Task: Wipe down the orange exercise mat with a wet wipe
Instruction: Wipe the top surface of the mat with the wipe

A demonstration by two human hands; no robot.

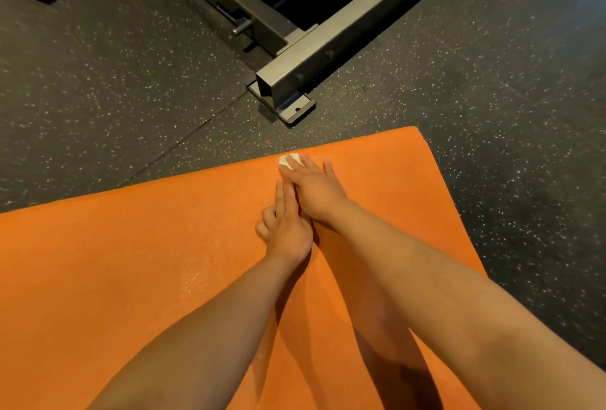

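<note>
**Two hands, one wipe, far edge of the mat**

Underneath it all is one dark speckled rubber gym floor (98,97), flecked with pale and orange chips. On it lies one flat orange foam exercise mat (114,262). It fills the lower left of the view, and its far corner points towards the machinery.

Up top is one grey steel equipment frame (344,38), two box-section beams meeting at an angle. The nearer beam ends on one flat bolted foot plate (295,111), just beyond the mat's far edge. One small metal pin (241,29) juts from the other beam.

Two bare forearms reach forward over the mat, close together. The right hand (314,189) is palm down with its fingers stretched flat, pressing on one small crumpled white wet wipe (288,160). The wipe sits on the mat right at the far edge and peeks out past the fingertips.

The left hand (290,232) rests on the mat just behind, tucked against the right wrist. Two of its fingers lie straight along the surface, the outer ones are bent under, and it holds nothing.
</note>
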